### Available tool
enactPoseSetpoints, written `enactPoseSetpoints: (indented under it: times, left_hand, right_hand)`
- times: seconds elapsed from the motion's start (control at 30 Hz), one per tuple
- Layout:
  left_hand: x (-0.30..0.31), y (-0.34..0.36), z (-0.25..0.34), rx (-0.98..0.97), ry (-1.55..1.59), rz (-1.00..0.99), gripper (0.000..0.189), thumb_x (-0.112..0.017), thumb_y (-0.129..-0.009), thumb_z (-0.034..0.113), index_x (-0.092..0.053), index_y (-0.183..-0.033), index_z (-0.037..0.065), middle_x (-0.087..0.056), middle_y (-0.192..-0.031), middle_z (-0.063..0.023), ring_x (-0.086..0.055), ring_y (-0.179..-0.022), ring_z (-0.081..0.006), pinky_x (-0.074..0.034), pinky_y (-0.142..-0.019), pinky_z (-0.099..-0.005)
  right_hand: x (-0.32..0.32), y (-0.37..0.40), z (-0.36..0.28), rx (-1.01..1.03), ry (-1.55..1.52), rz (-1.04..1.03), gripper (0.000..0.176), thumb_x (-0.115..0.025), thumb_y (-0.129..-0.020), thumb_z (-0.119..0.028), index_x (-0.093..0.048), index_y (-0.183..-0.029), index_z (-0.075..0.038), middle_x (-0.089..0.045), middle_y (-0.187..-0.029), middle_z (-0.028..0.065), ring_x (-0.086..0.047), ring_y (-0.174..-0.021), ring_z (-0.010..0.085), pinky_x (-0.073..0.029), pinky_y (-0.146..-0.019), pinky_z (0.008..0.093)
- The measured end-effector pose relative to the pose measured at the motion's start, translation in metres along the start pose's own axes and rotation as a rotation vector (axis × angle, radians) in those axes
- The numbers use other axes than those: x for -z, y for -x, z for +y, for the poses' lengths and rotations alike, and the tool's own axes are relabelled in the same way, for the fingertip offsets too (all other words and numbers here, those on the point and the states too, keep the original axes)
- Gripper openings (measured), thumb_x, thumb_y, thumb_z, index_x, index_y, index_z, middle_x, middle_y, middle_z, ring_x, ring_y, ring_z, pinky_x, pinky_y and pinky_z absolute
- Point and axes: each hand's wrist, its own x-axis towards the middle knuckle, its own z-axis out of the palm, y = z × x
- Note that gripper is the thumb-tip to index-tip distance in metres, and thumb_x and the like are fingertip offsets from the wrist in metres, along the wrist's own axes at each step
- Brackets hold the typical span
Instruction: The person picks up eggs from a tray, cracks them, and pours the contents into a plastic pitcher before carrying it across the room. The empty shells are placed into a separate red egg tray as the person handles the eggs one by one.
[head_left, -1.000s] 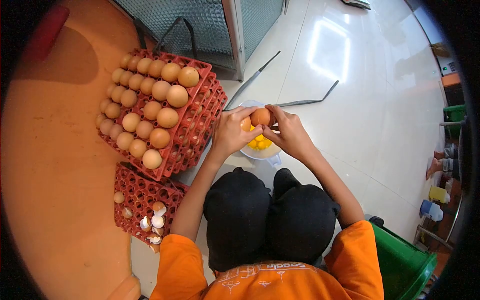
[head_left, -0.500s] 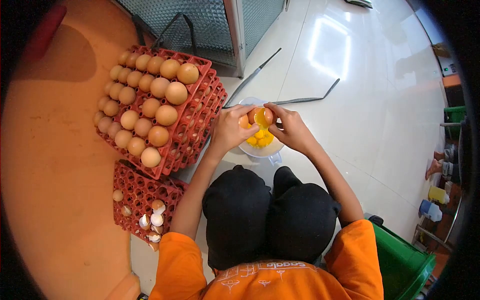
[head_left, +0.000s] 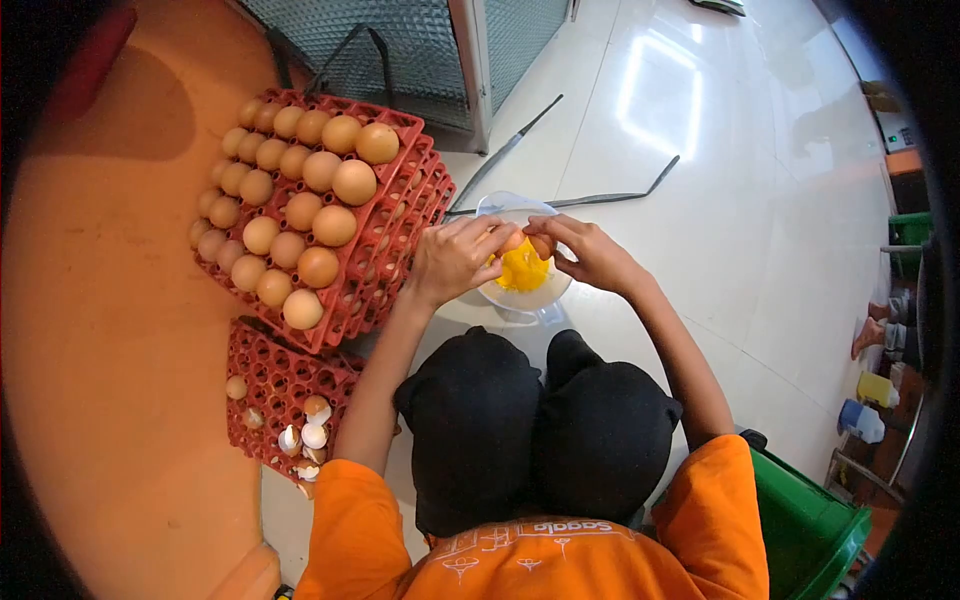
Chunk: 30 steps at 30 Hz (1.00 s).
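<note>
Left hand (head_left: 455,262): grips one eggshell half (head_left: 512,242) over the bowl (head_left: 500,203).
Right hand (head_left: 597,258): pinches the other half (head_left: 543,244).
Yolks (head_left: 523,269): in bowl.

White print on the orange shirt (head_left: 640,560) cannot be read.

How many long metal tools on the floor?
2. One metal tool lies diagonally beside the mesh cabinet; the second metal tool lies beyond the bowl, running right. Others could be hidden.
</note>
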Motion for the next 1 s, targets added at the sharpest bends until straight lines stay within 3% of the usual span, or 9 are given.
enactPoseSetpoints:
  times: [0.3, 0.43, 0.53, 0.83, 0.87, 0.9, 0.93, 1.0]
  left_hand:
    - [0.006, 0.005, 0.005, -0.219, -0.254, 0.127, 0.035, -0.066, -0.068, 0.017, -0.061, -0.102, 0.014, -0.059, -0.090, 0.0029, -0.054, -0.061, -0.0133, -0.046, -0.051, -0.0259]
    - [0.012, 0.007, 0.008, -0.255, -0.293, 0.221, 0.033, -0.067, -0.068, 0.018, -0.061, -0.100, 0.014, -0.058, -0.090, 0.0034, -0.053, -0.059, -0.0131, -0.045, -0.048, -0.0251]
    - [0.007, 0.015, 0.002, -0.236, -0.370, 0.110, 0.046, -0.068, -0.063, 0.017, -0.061, -0.109, 0.017, -0.061, -0.100, 0.0021, -0.056, -0.064, -0.0140, -0.047, -0.052, -0.0267]
    - [0.004, 0.034, 0.006, -0.108, -0.356, 0.128, 0.043, -0.069, -0.066, 0.022, -0.061, -0.108, 0.018, -0.062, -0.103, 0.0013, -0.058, -0.070, -0.0141, -0.048, -0.055, -0.0265]
    - [0.004, 0.036, 0.010, -0.078, -0.377, 0.081, 0.043, -0.070, -0.066, 0.024, -0.061, -0.108, 0.017, -0.063, -0.099, 0.0004, -0.061, -0.077, -0.0141, -0.050, -0.062, -0.0288]
    - [0.005, 0.033, 0.012, -0.013, -0.229, 0.158, 0.042, -0.070, -0.066, 0.022, -0.062, -0.106, 0.016, -0.063, -0.099, -0.0002, -0.061, -0.076, -0.0158, -0.050, -0.062, -0.0296]
    - [0.005, 0.030, 0.014, 0.055, -0.082, 0.237, 0.041, -0.070, -0.065, 0.021, -0.062, -0.104, 0.014, -0.063, -0.099, -0.0009, -0.061, -0.075, -0.0174, -0.051, -0.063, -0.0304]
    - [0.008, 0.029, 0.016, 0.184, 0.252, 0.316, 0.043, -0.071, -0.066, 0.021, -0.061, -0.106, 0.011, -0.063, -0.099, -0.0043, -0.062, -0.080, -0.0205, -0.051, -0.068, -0.0323]
  right_hand:
    - [-0.007, 0.009, -0.004, 0.125, 0.147, 0.018, 0.030, -0.054, -0.074, 0.001, -0.052, -0.103, -0.005, -0.054, -0.116, 0.0113, -0.057, -0.100, 0.0283, -0.051, -0.083, 0.0336]
    - [-0.005, 0.009, -0.012, 0.273, 0.348, 0.148, 0.027, -0.053, -0.076, -0.001, -0.052, -0.102, -0.005, -0.055, -0.113, 0.0102, -0.057, -0.101, 0.0277, -0.051, -0.081, 0.0338]
    - [-0.010, 0.011, -0.005, 0.295, 0.399, 0.146, 0.027, -0.054, -0.075, -0.001, -0.052, -0.102, -0.005, -0.056, -0.111, 0.0105, -0.056, -0.101, 0.0277, -0.051, -0.082, 0.0339]
    - [-0.017, 0.019, -0.016, 0.101, 0.258, 0.172, 0.037, -0.059, -0.071, 0.000, -0.050, -0.107, -0.003, -0.056, -0.112, 0.0125, -0.056, -0.102, 0.0290, -0.045, -0.091, 0.0374]
    - [-0.018, 0.019, -0.012, 0.085, 0.222, 0.175, 0.038, -0.060, -0.070, 0.000, -0.050, -0.108, -0.002, -0.055, -0.113, 0.0128, -0.055, -0.103, 0.0294, -0.044, -0.091, 0.0376]
    - [-0.018, 0.017, -0.009, 0.072, 0.185, 0.175, 0.040, -0.060, -0.070, 0.000, -0.050, -0.108, -0.002, -0.055, -0.113, 0.0132, -0.055, -0.103, 0.0297, -0.043, -0.092, 0.0378]
    - [-0.016, 0.018, -0.011, -0.101, -0.024, 0.212, 0.043, -0.063, -0.070, -0.002, -0.050, -0.111, -0.003, -0.054, -0.116, 0.0144, -0.054, -0.107, 0.0286, -0.042, -0.094, 0.0369]
    - [-0.018, 0.016, 0.002, -0.103, -0.147, 0.392, 0.054, -0.069, -0.070, -0.003, -0.046, -0.119, -0.003, -0.057, -0.114, 0.0121, -0.056, -0.106, 0.0216, -0.042, -0.092, 0.0324]
